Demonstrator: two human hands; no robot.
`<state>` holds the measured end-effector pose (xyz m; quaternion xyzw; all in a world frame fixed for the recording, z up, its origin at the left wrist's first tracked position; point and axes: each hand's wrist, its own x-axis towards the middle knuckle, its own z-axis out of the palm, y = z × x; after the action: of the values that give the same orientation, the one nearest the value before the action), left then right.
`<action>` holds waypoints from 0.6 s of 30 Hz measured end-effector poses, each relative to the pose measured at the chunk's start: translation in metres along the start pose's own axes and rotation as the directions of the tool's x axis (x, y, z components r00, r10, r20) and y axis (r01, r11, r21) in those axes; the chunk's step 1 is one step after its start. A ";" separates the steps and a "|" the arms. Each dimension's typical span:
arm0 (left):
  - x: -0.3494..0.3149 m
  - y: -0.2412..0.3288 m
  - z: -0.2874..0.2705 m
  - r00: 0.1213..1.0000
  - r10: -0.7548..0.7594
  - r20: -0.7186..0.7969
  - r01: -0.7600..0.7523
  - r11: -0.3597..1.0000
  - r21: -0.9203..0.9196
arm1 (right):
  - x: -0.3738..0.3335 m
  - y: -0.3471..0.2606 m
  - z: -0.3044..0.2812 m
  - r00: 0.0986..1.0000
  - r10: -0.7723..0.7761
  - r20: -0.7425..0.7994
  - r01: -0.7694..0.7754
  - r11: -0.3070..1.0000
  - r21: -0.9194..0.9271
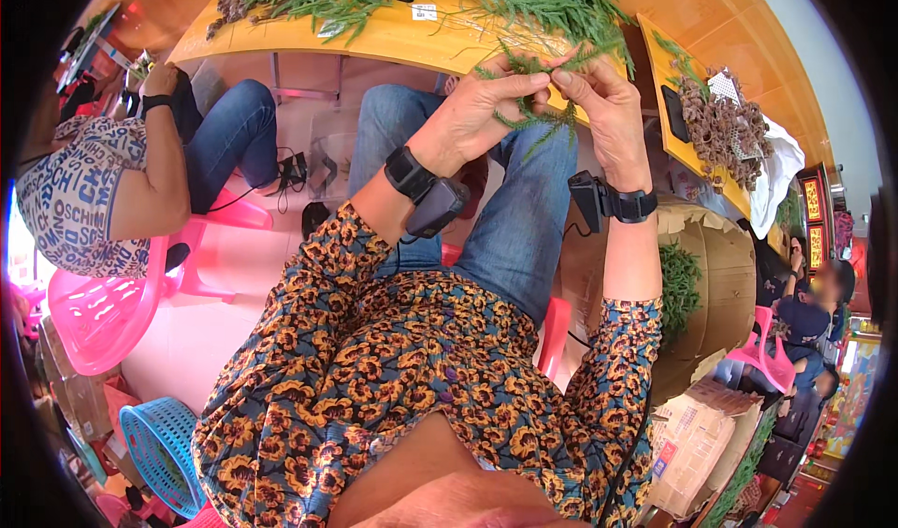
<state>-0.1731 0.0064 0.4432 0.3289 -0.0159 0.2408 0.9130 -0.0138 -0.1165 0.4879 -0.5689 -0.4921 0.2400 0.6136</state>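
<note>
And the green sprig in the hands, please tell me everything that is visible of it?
The green sprig has thin, curved strands with short needle-like leaves, spreading in different directions. Whether it is real or plastic, I cannot tell. The left hand and right hand pinch it close together, partly hiding it; it is held up, overlapping the yellow table in view.

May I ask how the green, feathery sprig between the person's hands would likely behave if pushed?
The green, feathery sprig probably bends easily, since its slender strands curve. It seems light: the left hand and right hand merely pinch it.
</note>
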 end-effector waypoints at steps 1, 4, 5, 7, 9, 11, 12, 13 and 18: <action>-0.002 0.000 0.005 0.999 0.039 -0.022 -0.038 0.996 0.075 | -0.001 -0.005 0.001 0.999 0.035 0.017 -0.035 0.999 0.022; -0.001 -0.005 0.007 0.989 0.135 -0.055 -0.116 0.958 0.264 | -0.003 -0.011 0.001 0.994 0.103 0.048 -0.106 0.992 0.067; 0.000 -0.007 0.007 0.979 0.194 -0.064 -0.157 0.915 0.373 | -0.004 -0.009 0.001 0.993 0.111 0.040 -0.113 0.992 0.060; 0.003 -0.010 0.010 0.967 0.248 -0.059 -0.191 0.859 0.475 | -0.004 -0.007 -0.005 0.992 0.126 0.020 -0.127 0.991 0.041; 0.006 -0.010 0.012 0.964 0.264 -0.034 -0.207 0.825 0.526 | -0.003 -0.003 -0.009 0.991 0.131 0.015 -0.132 0.989 0.073; 0.008 -0.012 0.012 0.963 0.268 -0.020 -0.213 0.806 0.552 | -0.001 -0.002 -0.009 0.990 0.141 0.021 -0.143 0.980 0.137; 0.009 -0.013 0.012 0.965 0.261 -0.037 -0.209 0.844 0.494 | -0.001 -0.005 -0.009 0.990 0.141 0.019 -0.142 0.980 0.139; 0.009 -0.014 0.012 0.966 0.252 -0.053 -0.205 0.877 0.434 | -0.001 -0.008 -0.009 0.984 0.173 0.043 -0.178 0.968 0.175; 0.010 -0.009 0.009 0.974 0.151 -0.169 -0.075 0.918 0.388 | 0.000 -0.013 -0.012 0.960 0.257 0.109 -0.278 0.919 0.280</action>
<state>-0.1592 -0.0008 0.4472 0.4725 0.1015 0.3230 0.8137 -0.0061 -0.1248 0.5016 -0.5251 -0.3901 0.4113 0.6348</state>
